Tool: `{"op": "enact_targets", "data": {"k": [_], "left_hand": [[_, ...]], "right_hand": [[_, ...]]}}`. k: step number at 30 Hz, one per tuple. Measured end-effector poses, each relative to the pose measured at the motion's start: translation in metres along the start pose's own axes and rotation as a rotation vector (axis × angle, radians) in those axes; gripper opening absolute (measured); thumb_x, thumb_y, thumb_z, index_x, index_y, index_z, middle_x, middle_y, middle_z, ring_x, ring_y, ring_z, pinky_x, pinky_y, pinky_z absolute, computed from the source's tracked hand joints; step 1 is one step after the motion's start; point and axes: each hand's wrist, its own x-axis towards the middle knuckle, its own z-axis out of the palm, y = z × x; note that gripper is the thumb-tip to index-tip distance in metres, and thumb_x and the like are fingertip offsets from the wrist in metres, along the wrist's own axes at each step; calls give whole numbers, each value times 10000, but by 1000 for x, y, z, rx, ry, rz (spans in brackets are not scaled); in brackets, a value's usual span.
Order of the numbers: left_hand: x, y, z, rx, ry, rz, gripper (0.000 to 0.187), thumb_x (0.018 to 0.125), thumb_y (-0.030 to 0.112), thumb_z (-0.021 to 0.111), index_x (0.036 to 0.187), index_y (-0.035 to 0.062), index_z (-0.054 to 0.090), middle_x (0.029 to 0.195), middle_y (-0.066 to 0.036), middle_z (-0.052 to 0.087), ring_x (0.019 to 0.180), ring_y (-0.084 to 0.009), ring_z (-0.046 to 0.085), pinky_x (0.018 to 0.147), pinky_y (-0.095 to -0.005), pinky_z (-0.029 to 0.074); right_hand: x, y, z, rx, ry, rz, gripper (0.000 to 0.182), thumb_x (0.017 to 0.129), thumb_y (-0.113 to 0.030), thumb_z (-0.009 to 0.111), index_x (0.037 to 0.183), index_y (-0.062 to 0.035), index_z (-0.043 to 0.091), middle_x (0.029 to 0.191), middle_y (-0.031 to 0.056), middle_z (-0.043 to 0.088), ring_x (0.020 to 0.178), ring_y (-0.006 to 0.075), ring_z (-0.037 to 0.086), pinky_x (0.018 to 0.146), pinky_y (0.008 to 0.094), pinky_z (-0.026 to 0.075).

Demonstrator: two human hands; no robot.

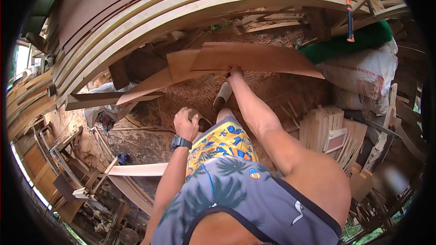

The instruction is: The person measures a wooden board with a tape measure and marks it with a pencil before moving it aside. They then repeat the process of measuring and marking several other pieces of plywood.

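My right hand reaches forward, its fingers closed on the near edge of a thin brown plywood sheet. That sheet overlaps another plywood piece, which extends to the left and down toward the floor. Closer to my body, my left hand is curled beside my knee, with a dark watch on the wrist. Its fingertips are turned away, so anything inside them is hidden. One perforated clog shows on my foot, between the hands.
Long stacked boards curve across the front. A hammer with an orange handle lies at the front right, above a green roll and white sacks. Wood offcuts stand at right. A dark beam lies left.
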Motion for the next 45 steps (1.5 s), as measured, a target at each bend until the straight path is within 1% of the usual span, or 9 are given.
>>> {"op": "enact_targets", "data": {"k": [4,6,8,13,24,32,39,44,45], "left_hand": [[-6,-23,16,-24,-266,-274,362,815,299,689,1023,3,675,1089,-225,658,1047,-388,602,924,-439,467],[-5,-23,9,-158,-425,-517,394,827,327,678,1022,-14,683,1034,-230,683,1009,-381,637,895,-419,495],[-19,-48,20,-193,-414,-558,480,840,342,680,1108,-56,661,1043,-222,701,994,-300,679,867,-362,516],[-46,-79,27,-259,-439,-767,471,840,340,683,1111,-45,666,1047,-211,703,983,-274,680,875,-349,511],[-57,-76,42,-341,-450,-779,441,863,306,671,1120,-52,658,1042,-205,703,964,-268,677,860,-339,510],[-9,-58,35,-306,-413,-541,462,850,356,658,1084,-42,674,1008,-226,704,993,-309,680,876,-364,516],[7,-66,43,-302,-461,-445,450,873,335,652,1114,-44,661,1030,-207,703,926,-271,685,829,-357,526],[1,-79,64,-187,-599,-377,432,869,331,649,1100,-34,673,1009,-213,705,879,-280,698,821,-365,531],[4,-68,57,-168,-639,-406,432,855,381,630,1066,11,703,1076,-213,689,1043,-344,647,926,-398,495]], "right_hand": [[3,-8,52,53,55,25,184,921,-156,545,1081,-73,512,933,59,517,721,171,480,544,366,407],[43,-6,76,-172,133,118,173,927,-171,528,1064,-68,501,922,67,491,731,179,472,537,342,385],[72,-3,91,-218,112,167,175,932,-173,519,1072,-69,500,926,68,490,734,184,472,549,348,395],[124,-9,129,-192,37,214,182,943,-178,498,1090,-71,496,938,71,486,741,194,472,578,363,421],[124,-41,189,-115,-69,207,200,965,-186,456,1127,-74,490,962,78,477,756,216,472,637,392,472],[54,-62,133,-127,-196,114,80,908,-112,480,900,-39,510,781,53,449,661,189,461,592,340,453],[41,-70,48,18,-364,120,75,899,-92,497,924,-42,547,805,61,490,610,147,438,583,308,430],[-51,-86,-10,-46,-332,121,83,871,-49,544,951,-25,542,760,44,447,518,127,377,486,284,362],[-69,-89,-19,-70,-314,115,43,883,-56,545,926,-52,536,714,23,430,492,118,359,463,274,336]]}}
